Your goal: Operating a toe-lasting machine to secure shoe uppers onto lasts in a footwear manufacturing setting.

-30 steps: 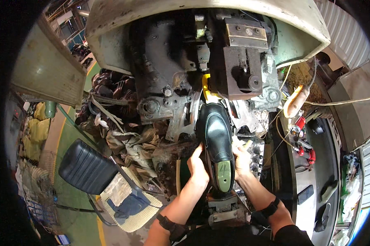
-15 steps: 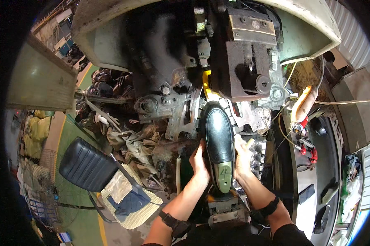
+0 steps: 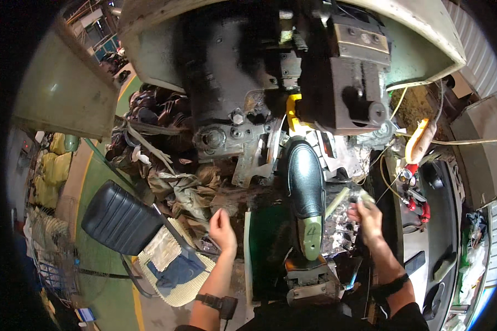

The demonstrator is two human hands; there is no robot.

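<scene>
A black leather shoe (image 3: 305,176) sits toe-away on a green shoe last (image 3: 313,237), held in the machine below its dark metal head. Neither hand touches the shoe. My left hand (image 3: 224,231) hovers to its left, the fingers curled together with nothing visible in them. To the right of the shoe is my right hand (image 3: 368,218), its fingers pinched near a pale, blurred thing that I cannot make out. Between that hand and the shoe, a pale stick-like handle (image 3: 336,202) slants upward. A yellow part (image 3: 295,113) of the machine stands just beyond the toe.
The machine's heavy metal block (image 3: 350,83) overhangs the shoe. At left stand a black-backed chair (image 3: 119,218) with a cushion and a heap of dark shoes (image 3: 149,113). On the right, a bench (image 3: 415,237) carries red-handled tools (image 3: 425,212) and a phone (image 3: 414,263).
Both hands have let go of the shoe and moved apart, the left one leftward and the right one rightward. The shoe stays in the machine; the whole view has shifted slightly.
</scene>
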